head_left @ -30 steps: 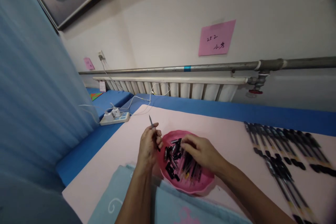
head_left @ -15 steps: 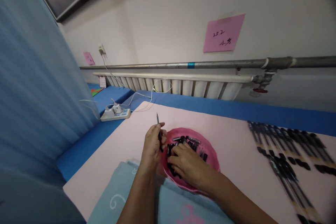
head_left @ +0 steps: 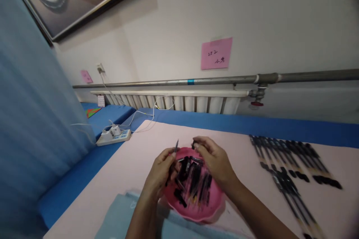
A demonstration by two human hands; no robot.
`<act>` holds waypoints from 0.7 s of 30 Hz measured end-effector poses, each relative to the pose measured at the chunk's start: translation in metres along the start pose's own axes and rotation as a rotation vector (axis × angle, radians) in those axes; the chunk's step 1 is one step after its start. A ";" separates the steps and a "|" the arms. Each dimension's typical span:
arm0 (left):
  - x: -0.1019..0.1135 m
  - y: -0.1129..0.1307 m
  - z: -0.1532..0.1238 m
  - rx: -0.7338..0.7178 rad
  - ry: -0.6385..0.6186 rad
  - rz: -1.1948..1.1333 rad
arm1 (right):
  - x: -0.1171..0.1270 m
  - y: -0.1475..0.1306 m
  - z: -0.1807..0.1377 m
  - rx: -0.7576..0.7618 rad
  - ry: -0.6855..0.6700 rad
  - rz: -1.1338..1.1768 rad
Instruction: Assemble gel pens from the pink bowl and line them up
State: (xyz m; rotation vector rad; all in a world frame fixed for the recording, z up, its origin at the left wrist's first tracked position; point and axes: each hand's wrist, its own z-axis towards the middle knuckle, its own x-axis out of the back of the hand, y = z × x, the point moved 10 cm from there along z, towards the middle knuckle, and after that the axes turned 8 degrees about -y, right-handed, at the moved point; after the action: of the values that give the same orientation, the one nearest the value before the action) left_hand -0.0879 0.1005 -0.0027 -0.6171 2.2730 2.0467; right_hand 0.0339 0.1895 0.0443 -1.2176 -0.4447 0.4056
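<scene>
My left hand (head_left: 159, 170) is closed around a pen (head_left: 176, 145), whose bare tip points up past the fingers. My right hand (head_left: 217, 160) pinches a small black pen cap (head_left: 193, 144) above the far rim of a pink scalloped bowl (head_left: 217, 211). Between the cap and the pen tip there is a short gap. Loose black caps and clear pen parts (head_left: 193, 179) lie in the bowl, blurred by motion. My left fingers hide part of the bowl's left side and the pen's lower end.
Rows of assembled black pens (head_left: 288, 153) lie on the pink sheet (head_left: 238, 201) to the right. A light blue cloth (head_left: 117, 209) lies in front of me. At the left stands a power strip (head_left: 112, 138) with plugs and white cables. Behind run a radiator (head_left: 196, 102) and pipe.
My right hand has risen out of the bowl and now holds a black cap near the pen. The left hand still grips the pen. The camera view has shifted.
</scene>
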 end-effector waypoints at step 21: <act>-0.033 -0.014 -0.006 0.136 -0.198 0.068 | 0.015 0.015 -0.002 -0.096 0.158 0.378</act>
State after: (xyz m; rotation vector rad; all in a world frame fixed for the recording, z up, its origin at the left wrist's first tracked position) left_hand -0.0517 0.1032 -0.0059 -0.3186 2.3207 1.8657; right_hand 0.0471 0.2003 0.0309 -1.4193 -0.0957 0.6102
